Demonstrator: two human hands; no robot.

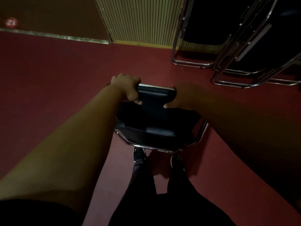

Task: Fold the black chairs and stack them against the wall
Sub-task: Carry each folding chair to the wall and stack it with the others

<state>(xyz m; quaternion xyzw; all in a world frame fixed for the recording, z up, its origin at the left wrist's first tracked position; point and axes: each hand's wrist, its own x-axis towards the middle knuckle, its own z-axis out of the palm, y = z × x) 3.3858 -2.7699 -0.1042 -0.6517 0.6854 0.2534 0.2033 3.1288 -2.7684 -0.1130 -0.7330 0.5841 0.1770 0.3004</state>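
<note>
Head view, frame centre: two hands, left hand [127, 88] and right hand [184, 97], each grip curled round one black chair [154, 101] at its backrest; three folded chairs [205, 22] lean upper right.

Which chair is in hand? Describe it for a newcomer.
On the red floor before the slatted wall, a black chair stands at the person's feet. The left hand and right hand grip its backrest; the folded chairs at right lean untouched.

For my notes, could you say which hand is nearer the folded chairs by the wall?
Right. The right hand grips the backrest end toward the folded chairs; the left hand, the far end.
</note>
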